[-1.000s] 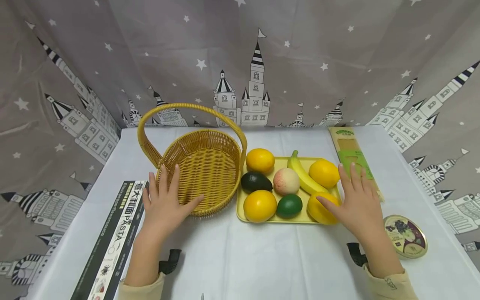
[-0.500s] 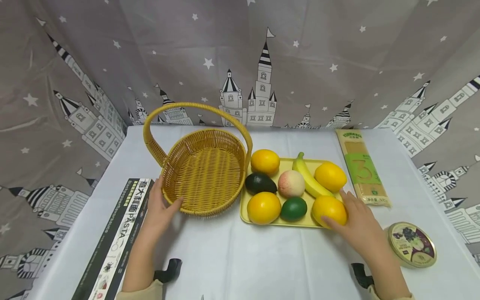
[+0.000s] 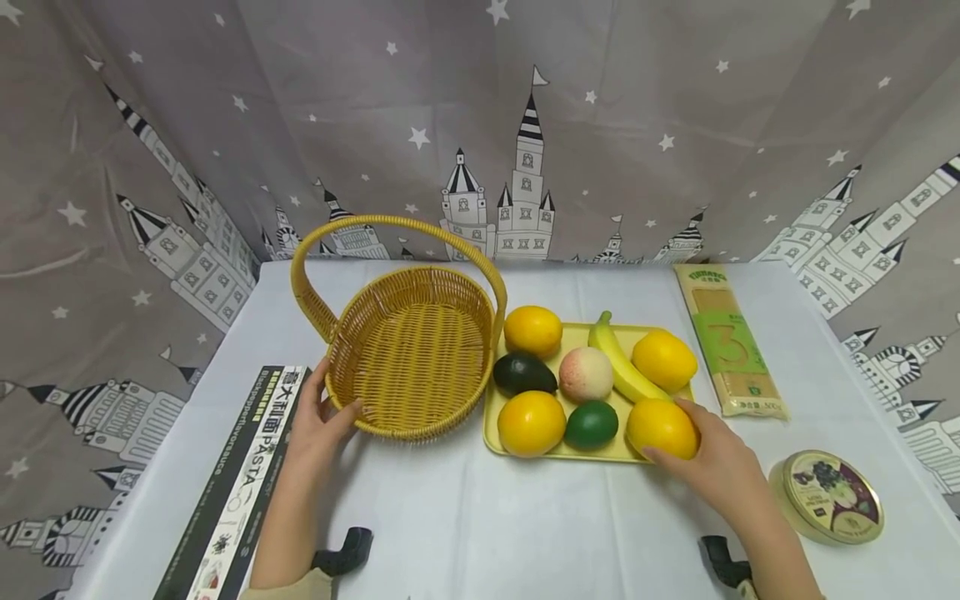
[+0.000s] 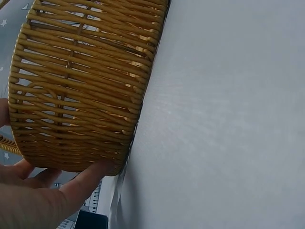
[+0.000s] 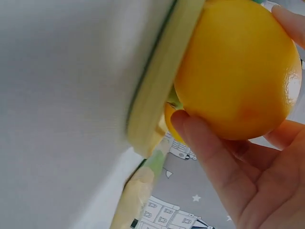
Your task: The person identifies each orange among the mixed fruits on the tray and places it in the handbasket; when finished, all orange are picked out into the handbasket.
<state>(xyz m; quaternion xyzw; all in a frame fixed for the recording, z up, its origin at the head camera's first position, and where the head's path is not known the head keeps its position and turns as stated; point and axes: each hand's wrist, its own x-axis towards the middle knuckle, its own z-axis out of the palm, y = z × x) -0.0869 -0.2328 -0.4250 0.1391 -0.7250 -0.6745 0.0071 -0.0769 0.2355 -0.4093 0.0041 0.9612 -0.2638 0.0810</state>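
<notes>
My left hand (image 3: 317, 429) holds the near left side of a woven wicker basket (image 3: 420, 433), which has a tall arched handle. In the left wrist view its fingers (image 4: 83, 183) lie along the wicker wall and the thumb is at the rim. On a pale yellow tray (image 3: 491, 442) to the right, my right hand (image 3: 712, 458) grips the front right orange (image 3: 660, 429) between thumb and fingers. Sharing the tray are a banana (image 3: 618, 362), a peach (image 3: 587, 374), a dark avocado (image 3: 523, 373), a small green fruit (image 3: 592, 425) and several more yellow-orange fruits (image 3: 532, 423).
A long black-and-white pasta box (image 3: 240, 483) lies at the left beside my forearm. Behind the right hand lies a packet of noodles (image 3: 727, 342), and a round tin (image 3: 828, 497) stands right of that wrist. A grey castle-print curtain (image 3: 480, 100) hangs behind the table.
Both hands were spread open above the table; the left has come down onto the basket's side, and the right has closed around the front right orange. The view has shifted slightly.
</notes>
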